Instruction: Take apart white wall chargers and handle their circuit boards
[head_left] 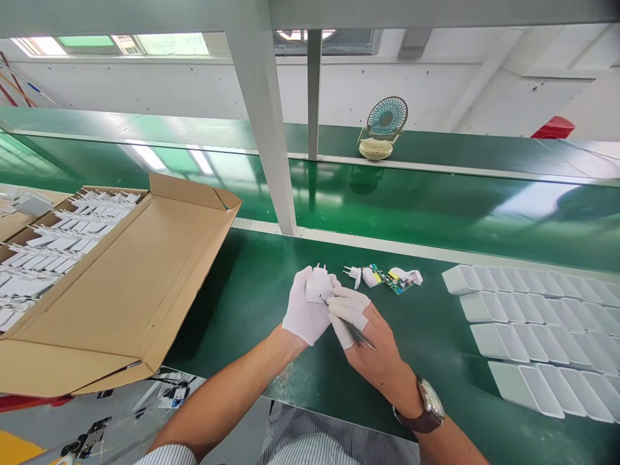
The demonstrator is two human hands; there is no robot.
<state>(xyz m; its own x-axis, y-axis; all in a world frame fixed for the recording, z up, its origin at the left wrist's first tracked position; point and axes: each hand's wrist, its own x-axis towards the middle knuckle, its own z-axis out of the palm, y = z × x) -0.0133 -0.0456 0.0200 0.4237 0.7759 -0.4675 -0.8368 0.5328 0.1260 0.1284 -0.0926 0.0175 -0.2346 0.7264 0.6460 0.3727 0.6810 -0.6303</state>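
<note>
So the white plug housing [317,284] is up in the person's left hand [306,316], gloved in white, with that grip wrapped round it and the prongs pointing away from the body. Right hand [371,349] has white covers on some fingers and its grip is pinched on dark tweezers [357,334], tip right at the housing's face; can't really tell if it's touching. All this is going on just above the green worktop [426,336]. Just beyond the hands, kinda to the right, there's a loose plug piece [354,276] next to some circuit boards [398,281] with yellow parts. Rows of white casings [494,339] sit further right, and an open cardboard box [130,271] full of white parts [65,242] is over on the left.
</note>
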